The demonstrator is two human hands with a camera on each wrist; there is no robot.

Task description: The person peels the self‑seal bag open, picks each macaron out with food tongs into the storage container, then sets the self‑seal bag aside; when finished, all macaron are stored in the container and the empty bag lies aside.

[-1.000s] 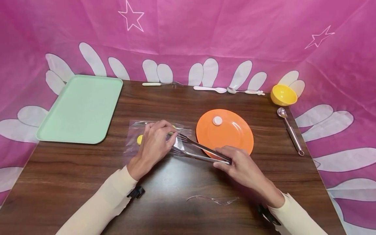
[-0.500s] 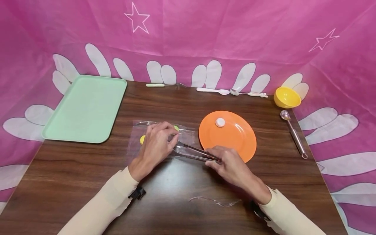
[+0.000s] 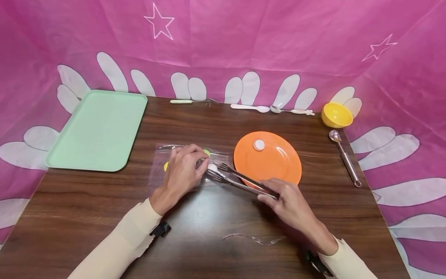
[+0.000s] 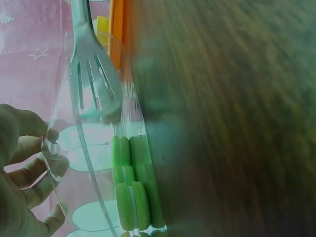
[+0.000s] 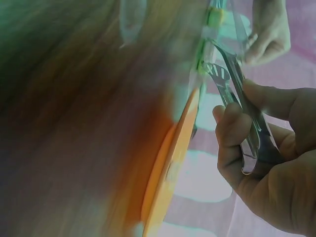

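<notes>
While the left hand (image 3: 182,170) pinches the clear bag (image 3: 189,162) at table (image 3: 104,209) centre, the right hand (image 3: 290,203) grips steel tongs (image 3: 240,180) holding 1 white piece (image 3: 211,167); their long axis points far-left, bare wood nearer. Left wrist: slotted tips (image 4: 94,84) at the bag mouth, green pieces (image 4: 133,190) inside. Right wrist: fingers (image 5: 237,133) curled round the tongs, beside the orange plate (image 5: 170,158).
</notes>
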